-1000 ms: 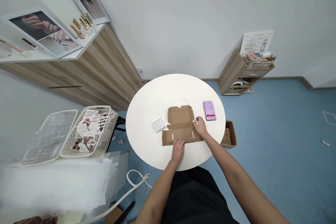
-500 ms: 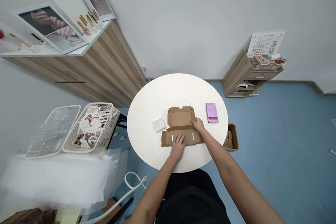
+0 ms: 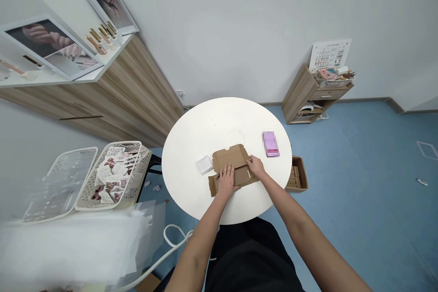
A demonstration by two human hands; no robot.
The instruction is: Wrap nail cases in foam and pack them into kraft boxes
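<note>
An unfolded brown cardboard box [image 3: 230, 156] lies on the round white table [image 3: 191, 123], its notched flap pointing away from me. My left hand [image 3: 226, 181] rests on the cardboard with fingers stretched out, near the fold between the two panels. At the right edge of that fold, my right hand [image 3: 255, 165] pinches the cardboard between thumb and fingers. Just left of the cardboard is a small clear, flat square case [image 3: 204, 164]. A purple pack [image 3: 270, 143], blurred by pixels, lies to the right beyond my right hand.
An open carton [image 3: 297, 175] with small brown boxes stands beside the table's right edge. To the left are a white basket [image 3: 111, 173] of small packets and a stack of white sheets [image 3: 75, 246]. A wooden cabinet [image 3: 137, 86] and a small shelf unit [image 3: 304, 96] stand by the wall.
The far panel has been folded nearer, covering part of the near panel, and the cardboard has turned slightly. My left hand has slid forward and left onto the fold. The view has shifted a little.
</note>
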